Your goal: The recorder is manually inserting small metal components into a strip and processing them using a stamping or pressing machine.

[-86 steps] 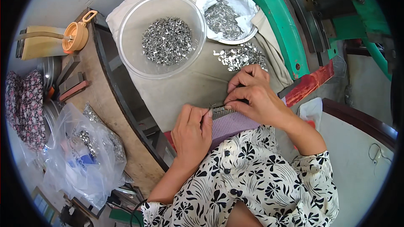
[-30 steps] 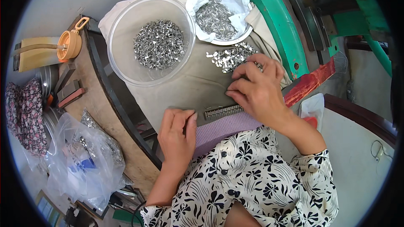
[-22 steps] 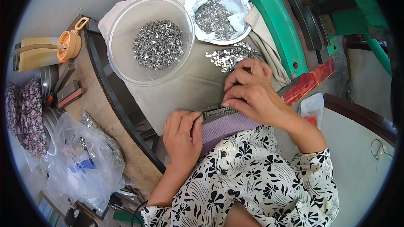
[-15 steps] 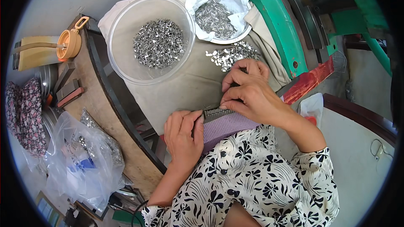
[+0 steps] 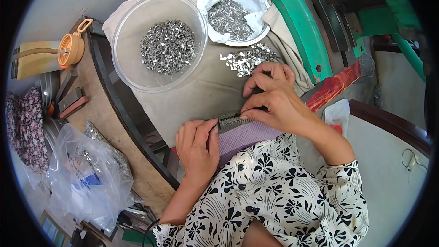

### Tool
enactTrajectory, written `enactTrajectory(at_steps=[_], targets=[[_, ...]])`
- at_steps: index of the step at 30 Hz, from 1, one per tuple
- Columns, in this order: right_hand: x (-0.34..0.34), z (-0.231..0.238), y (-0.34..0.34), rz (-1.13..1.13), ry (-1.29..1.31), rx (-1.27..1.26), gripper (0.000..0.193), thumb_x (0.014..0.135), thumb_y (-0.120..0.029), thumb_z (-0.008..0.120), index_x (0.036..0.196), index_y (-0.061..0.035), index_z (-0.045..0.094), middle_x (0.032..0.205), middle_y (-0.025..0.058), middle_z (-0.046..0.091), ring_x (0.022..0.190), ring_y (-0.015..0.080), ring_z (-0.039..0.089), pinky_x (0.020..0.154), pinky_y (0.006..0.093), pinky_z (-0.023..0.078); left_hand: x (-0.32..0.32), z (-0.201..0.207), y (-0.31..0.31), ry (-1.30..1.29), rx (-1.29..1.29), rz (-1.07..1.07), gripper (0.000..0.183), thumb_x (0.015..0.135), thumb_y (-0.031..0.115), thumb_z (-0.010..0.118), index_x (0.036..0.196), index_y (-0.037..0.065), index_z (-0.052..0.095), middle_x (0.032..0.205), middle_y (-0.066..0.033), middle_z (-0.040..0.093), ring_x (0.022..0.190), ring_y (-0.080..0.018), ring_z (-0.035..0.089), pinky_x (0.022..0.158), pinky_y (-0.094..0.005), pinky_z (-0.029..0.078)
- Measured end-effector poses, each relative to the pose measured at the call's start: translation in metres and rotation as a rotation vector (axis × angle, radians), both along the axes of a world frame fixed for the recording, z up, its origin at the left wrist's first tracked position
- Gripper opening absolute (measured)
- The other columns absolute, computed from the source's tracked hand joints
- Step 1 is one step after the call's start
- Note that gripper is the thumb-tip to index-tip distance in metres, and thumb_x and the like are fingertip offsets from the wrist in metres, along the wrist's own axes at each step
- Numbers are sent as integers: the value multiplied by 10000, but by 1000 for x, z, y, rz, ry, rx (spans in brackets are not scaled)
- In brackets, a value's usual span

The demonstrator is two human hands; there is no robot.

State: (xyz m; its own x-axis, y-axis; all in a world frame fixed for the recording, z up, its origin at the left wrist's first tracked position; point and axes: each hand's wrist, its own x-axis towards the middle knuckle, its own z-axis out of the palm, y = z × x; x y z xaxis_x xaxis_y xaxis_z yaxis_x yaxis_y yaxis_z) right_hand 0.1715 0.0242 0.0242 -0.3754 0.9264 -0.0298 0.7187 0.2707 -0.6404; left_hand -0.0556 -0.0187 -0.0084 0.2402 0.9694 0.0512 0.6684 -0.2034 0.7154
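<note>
Between my hands lies a dark, comb-like metal strip (image 5: 229, 122) with a row of small slots or pins along it. The thumb and fingers of my left hand (image 5: 195, 148) close on the strip's left end. At its right part, my right hand (image 5: 276, 98) is in a pinch, thumb and forefinger right at the strip; any small piece between them is too tiny to make out. Its other fingers are curled, and what they may hold is hidden. Purple textured cloth (image 5: 249, 136) lies under the strip. Just beyond my right hand is a loose pile of small shiny metal pieces (image 5: 251, 59).
A clear plastic tub (image 5: 120, 64) of small metal parts stands far left on beige cloth (image 5: 157, 105). Beside it is a paper-lined metal bowl (image 5: 251, 43) of thin metal pins. A green machine (image 5: 297, 23) rises at right. Plastic bags (image 5: 82, 183) sit left of a wooden bench (image 5: 107, 123).
The whole view has shifted slightly, moving things a little to the left. Both hands keep almost the same position on the metal strip.
</note>
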Motion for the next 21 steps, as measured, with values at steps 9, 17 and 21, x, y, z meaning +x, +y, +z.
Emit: enactTrajectory(at_steps=[9, 17, 21], targets=[[8, 0, -2, -6, -41, -5, 139, 695, -233, 824, 787, -141, 776, 1024, -39, 614, 1177, 258, 460, 1030, 464, 250, -1, -3, -3, -27, 10, -6, 302, 777, 21, 712, 1069, 97, 717, 939, -64, 592, 878, -265, 568, 770, -373, 414], [9, 0, -6, -15, -31, 27, 128, 697, -206, 810, 778, -118, 768, 1006, -5, 613, 1162, 267, 472, 1008, 462, 282, -2, -5, -5, -44, 50, 1, 333, 761, 3, 710, 1076, 109, 725, 925, -59, 583, 859, -258, 560, 766, -370, 408], [8, -4, -11, -41, -26, 58, 154, 720, -232, 810, 792, -112, 746, 1002, -2, 593, 1149, 270, 470, 1006, 473, 279, -2, -7, -6, -51, 48, 3, 335, 758, -2, 708, 1074, 108, 725, 923, -60, 584, 857, -259, 561, 765, -370, 409]])
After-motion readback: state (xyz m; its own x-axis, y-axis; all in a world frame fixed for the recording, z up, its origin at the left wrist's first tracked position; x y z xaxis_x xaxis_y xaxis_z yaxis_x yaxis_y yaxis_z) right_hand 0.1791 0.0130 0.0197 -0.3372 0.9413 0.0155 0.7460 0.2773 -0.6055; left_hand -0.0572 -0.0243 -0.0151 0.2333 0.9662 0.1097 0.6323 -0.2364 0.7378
